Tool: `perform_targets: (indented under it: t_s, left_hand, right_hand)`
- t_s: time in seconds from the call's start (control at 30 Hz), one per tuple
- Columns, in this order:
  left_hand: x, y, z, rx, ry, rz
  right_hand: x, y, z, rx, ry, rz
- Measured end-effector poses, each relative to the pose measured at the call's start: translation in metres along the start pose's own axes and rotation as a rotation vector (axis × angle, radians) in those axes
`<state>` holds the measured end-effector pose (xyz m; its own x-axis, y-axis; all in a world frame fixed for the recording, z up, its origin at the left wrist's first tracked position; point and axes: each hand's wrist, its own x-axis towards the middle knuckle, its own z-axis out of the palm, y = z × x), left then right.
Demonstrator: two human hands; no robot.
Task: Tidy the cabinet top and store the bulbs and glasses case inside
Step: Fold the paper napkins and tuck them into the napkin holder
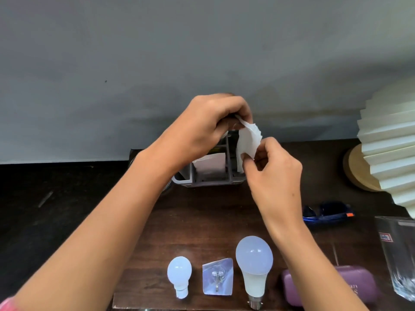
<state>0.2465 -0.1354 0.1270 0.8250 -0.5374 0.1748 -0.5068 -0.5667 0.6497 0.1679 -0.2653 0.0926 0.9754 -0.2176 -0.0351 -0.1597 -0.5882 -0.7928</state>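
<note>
Both hands raised over a grey organiser point(211, 173) at the back of the worktop point(202, 221) — its contents mostly hidden behind them. Left hand point(211, 129) and right hand point(271, 167) each pinch a crumpled white paper point(249, 142), fingers closed on it. Near edge: small bulb point(179, 273), packaged hook point(217, 277), large bulb point(254, 265) with base cut off, purple glasses case point(359, 286) — partly behind the right forearm, its lettering unreadable.
</note>
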Motion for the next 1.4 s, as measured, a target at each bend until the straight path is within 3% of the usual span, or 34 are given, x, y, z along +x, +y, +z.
perform_targets:
  t_s: [0.5, 0.8, 1.13, 1.4]
  left_hand:
    - [-0.012, -0.030, 0.036, 0.081, -0.071, -0.013]
    - [-0.017, -0.027, 0.047, 0.253, 0.049, -0.018]
    - [-0.043, 0.031, 0.075, 0.157, 0.306, -0.189]
    - [-0.064, 0.085, 0.121, -0.029, 0.229, -0.198]
  right_hand:
    - [-0.005, 0.014, 0.016, -0.007, -0.044, 0.046]
    - [-0.007, 0.016, 0.013, 0.009, -0.043, 0.073]
    - [-0.028, 0.020, -0.006, -0.059, 0.092, 0.014]
    - [-0.066, 0.037, -0.044, -0.099, 0.235, 0.065]
